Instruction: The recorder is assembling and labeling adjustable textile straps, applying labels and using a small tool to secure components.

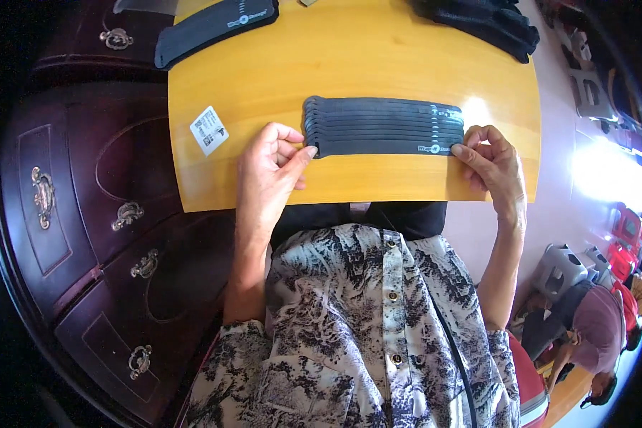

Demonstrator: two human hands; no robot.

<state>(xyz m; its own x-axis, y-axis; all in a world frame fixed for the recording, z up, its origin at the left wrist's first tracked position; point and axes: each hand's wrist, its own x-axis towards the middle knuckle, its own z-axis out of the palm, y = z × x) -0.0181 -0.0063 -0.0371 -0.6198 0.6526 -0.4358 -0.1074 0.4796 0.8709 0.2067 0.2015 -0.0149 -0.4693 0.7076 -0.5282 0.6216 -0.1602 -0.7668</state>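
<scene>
Black-and-white patterned cloth of the wearer's shirt [335, 307] fills the lower middle, closest to the camera, with a buttoned front. Beyond it, a stack of black strips [378, 128] lies crosswise over the yellow desk [364, 182], nearer the wearer's edge than the far one. Its strips are layered in a stepped row, with pale print toward the right end; whether the stack rests flat or is slightly raised cannot be told.

The left hand [271, 160] is at the stack's left end, its thumb and bent forefinger pinched narrowly on the near corner. The right hand [493, 167] holds the opposite near corner, thumb on top and the other fingers curled beside the end.

Left of the stack, apart from it, a white printed card [209, 131] lies tilted on the desk. Near the desk's far left corner is another black bundle [217, 32], and toward the far right corner lies a heap of dark fabric [481, 25]. Dark wooden drawers [46, 250] stand to the left; grey stools [560, 271] and a person in a mauve top [599, 321] appear at right.
</scene>
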